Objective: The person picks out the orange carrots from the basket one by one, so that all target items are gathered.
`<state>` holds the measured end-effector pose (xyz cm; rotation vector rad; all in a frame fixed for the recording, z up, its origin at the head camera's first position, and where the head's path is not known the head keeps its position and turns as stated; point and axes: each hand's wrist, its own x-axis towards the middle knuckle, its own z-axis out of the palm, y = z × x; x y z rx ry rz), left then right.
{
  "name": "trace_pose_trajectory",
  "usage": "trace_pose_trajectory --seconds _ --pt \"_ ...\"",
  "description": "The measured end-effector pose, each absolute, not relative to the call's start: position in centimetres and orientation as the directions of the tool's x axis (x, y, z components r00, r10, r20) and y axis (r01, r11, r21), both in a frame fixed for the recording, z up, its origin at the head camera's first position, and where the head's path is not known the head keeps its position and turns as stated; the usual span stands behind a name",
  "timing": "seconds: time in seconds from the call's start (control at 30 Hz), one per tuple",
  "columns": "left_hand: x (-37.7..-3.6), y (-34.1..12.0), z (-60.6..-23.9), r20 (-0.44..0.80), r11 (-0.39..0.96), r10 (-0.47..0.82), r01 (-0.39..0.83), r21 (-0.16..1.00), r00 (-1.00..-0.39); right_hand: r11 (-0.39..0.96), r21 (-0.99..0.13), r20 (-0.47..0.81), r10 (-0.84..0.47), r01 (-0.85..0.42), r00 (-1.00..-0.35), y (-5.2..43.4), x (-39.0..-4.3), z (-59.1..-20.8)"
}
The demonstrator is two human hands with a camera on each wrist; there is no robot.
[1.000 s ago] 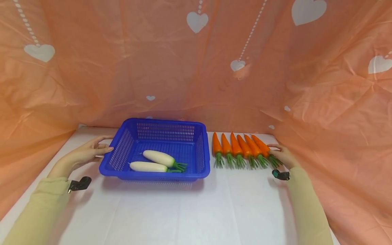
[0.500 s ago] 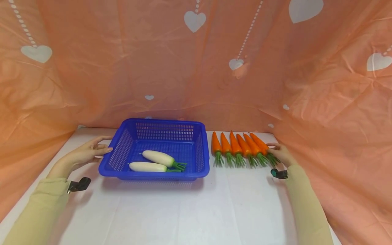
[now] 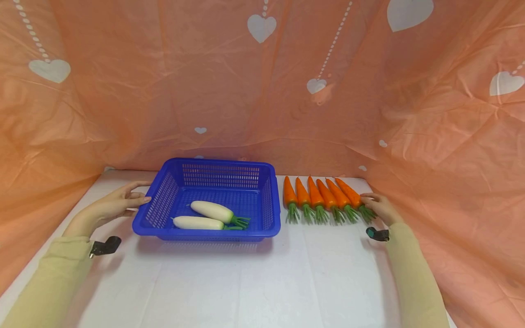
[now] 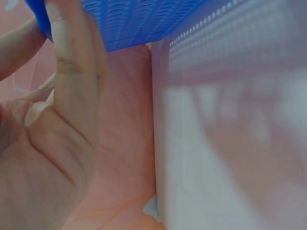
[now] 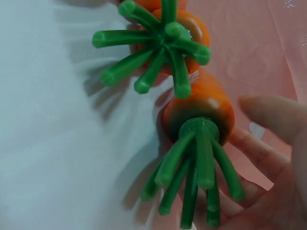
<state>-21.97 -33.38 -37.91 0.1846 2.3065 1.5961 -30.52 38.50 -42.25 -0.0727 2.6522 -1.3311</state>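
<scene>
A blue plastic basket (image 3: 270,234) stands on the table with two white radishes (image 3: 211,211) lying inside, their green stems to the right. My left hand (image 3: 112,207) grips the basket's left rim, the fingers bent over its edge; the left wrist view shows the blue mesh wall (image 4: 139,24) close at the fingers. Right of the basket, several carrots lie in a row, tips away from me. My right hand (image 3: 381,208) is beside the rightmost carrot (image 5: 201,108). In the right wrist view its fingers are spread along the carrot's side, with the nearest fingertip slightly apart from it.
The white table (image 3: 246,287) ends at an orange cloth (image 3: 262,114) with white hearts, which hangs behind and at both sides. A neighbouring carrot's green stems (image 5: 158,45) lie close to the rightmost carrot. Black wrist cameras (image 3: 105,246) jut out from both wrists.
My right hand shifts very slightly to the right beside the last carrot. My left hand stays on the basket rim; basket and radishes stay put.
</scene>
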Motion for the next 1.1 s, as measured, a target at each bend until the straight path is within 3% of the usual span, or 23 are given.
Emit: trace_pose_trajectory --seconds 1.1 --pt "-21.1 -34.8 -38.0 -0.156 0.414 0.274 -0.030 0.910 -0.949 0.507 -0.858 -0.160 -0.117 0.079 -0.980 39.6 -29.8 -41.4"
